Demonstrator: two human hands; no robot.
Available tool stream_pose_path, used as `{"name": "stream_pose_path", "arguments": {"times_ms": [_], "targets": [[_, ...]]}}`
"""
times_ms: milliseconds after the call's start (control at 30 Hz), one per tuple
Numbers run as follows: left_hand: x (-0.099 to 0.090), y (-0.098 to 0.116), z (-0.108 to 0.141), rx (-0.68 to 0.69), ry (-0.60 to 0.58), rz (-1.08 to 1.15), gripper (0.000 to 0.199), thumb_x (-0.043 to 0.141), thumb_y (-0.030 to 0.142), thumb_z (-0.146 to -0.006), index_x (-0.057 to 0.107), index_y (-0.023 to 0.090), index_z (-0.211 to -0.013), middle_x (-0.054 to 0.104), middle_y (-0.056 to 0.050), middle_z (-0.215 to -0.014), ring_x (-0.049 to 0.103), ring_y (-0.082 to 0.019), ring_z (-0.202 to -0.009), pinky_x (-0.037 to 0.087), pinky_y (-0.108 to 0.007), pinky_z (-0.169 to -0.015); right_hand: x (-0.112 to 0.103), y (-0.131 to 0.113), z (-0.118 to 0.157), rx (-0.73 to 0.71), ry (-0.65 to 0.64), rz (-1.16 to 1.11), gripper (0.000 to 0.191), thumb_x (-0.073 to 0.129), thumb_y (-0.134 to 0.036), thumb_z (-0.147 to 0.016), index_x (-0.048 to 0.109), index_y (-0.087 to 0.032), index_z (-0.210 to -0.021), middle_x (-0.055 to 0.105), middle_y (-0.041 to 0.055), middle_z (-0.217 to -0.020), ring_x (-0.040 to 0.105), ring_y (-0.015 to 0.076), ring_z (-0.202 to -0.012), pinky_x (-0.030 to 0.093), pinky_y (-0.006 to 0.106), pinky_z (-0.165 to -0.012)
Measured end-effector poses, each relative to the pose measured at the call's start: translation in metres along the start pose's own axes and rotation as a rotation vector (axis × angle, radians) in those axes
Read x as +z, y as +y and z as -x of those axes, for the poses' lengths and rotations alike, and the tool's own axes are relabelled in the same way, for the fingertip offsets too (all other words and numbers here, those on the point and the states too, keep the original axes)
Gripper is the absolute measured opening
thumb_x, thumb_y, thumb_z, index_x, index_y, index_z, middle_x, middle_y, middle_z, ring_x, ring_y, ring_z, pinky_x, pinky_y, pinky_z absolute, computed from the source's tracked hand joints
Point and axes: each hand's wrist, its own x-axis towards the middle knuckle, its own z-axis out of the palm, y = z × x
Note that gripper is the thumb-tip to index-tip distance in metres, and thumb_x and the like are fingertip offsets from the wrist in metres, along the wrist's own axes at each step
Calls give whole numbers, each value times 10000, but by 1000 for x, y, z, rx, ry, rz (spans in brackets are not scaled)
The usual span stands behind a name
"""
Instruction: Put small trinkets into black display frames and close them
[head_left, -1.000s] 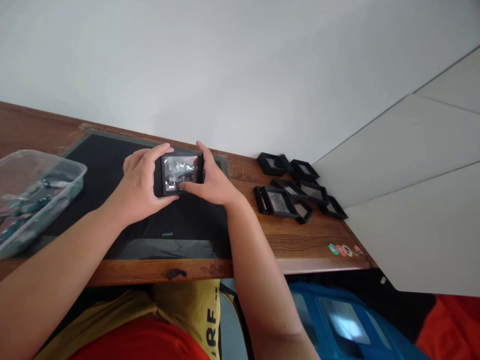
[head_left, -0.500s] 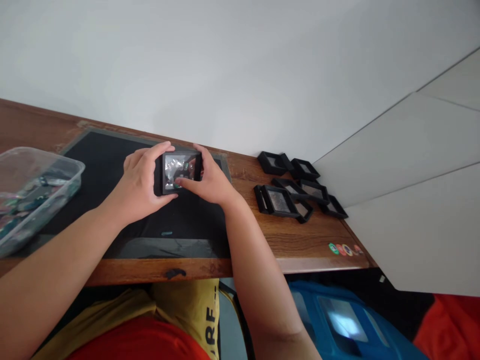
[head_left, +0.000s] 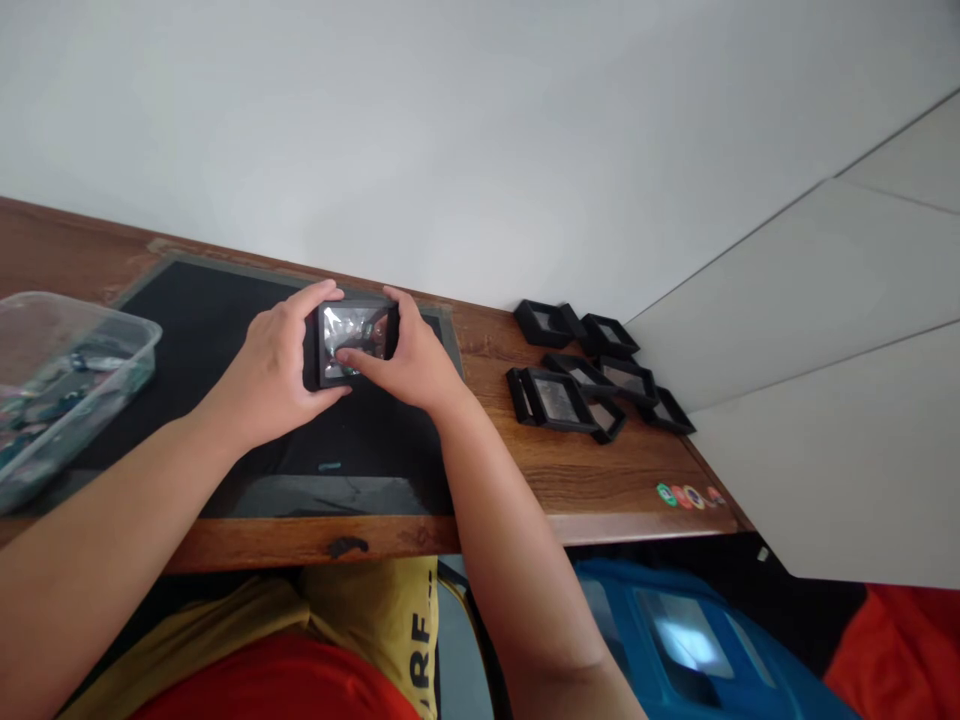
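Observation:
Both hands hold a small black frame (head_left: 354, 322) with a clear, shiny film window above the black mat (head_left: 247, 300). My left hand (head_left: 274, 365) grips its left side, with the thumb along the lower edge and fingers at the top. My right hand (head_left: 411, 355) clasps the right side, its thumb lying across the film. Small greenish and dark items show behind the film; their exact shape is unclear. A small teal piece (head_left: 329, 466) lies on the mat below the frame.
At the left, a clear plastic tub (head_left: 142, 345) holds many small shiny pieces. Several black frames (head_left: 559, 400) lie on the wooden table (head_left: 600, 475) to the right. Round stickers (head_left: 694, 497) mark its front edge. A blue container (head_left: 720, 650) stands below.
My right thumb has slid left across the film. Both hands and the frame appear slightly further left, and the whole view has shifted a little.

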Motion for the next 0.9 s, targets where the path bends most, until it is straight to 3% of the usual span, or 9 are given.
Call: {"name": "stream_pose_path", "arguments": {"times_ms": [233, 433, 600, 767, 900], "targets": [[2, -3, 0, 45, 3, 65, 1021, 828, 304, -840, 234, 289, -1670, 509, -165, -1653, 621, -422, -1439, 552, -623, -1174, 1, 2, 0, -14, 9, -60, 1015, 911, -460, -753, 421, -183, -1597, 736, 152, -1271, 727, 354, -1189, 587, 564, -1066], [6, -3, 3, -12, 20, 86, 1116, 833, 239, -833, 134, 338, -1698, 478, -200, -1658, 655, -387, -1374, 632, -549, -1025, 6, 8, -4, -13, -13, -276, 779, 844, -314, -800, 500, -248, -1496, 746, 64, -1170, 752, 243, -1017, 645, 474, -972], [7, -3, 2, -59, 67, 212, 1025, 814, 280, -857, 199, 371, -1671, 501, -176, -1610, 671, -338, -1319, 630, -512, -1006, 5, 7, -6, -32, -130, -436, 506, 864, -276, -757, 664, -228, -1220, 748, 41, -1112, 744, 209, -991, 658, 400, -916], [9, -6, -2, -307, 74, 434, 807, 780, 313, -859, 381, 323, -1561, 588, -167, -1491, 743, -277, -1095, 640, -502, -962, -3, 8, -7, -4, -111, -575, 508, 930, -364, -720, 684, -242, -1148, 700, -10, -920, 686, 168, -805, 662, 365, -801], [8, -4, -9, -480, 22, 641, 630, 823, 331, -778, 577, 245, -1352, 736, -127, -1281, 765, -308, -1075, 641, -534, -981, -6, 7, -7, 4, -94, -626, 537, 963, -373, -684, 691, -245, -1129, 709, -10, -950, 697, 178, -860, 663, 382, -873]]}}
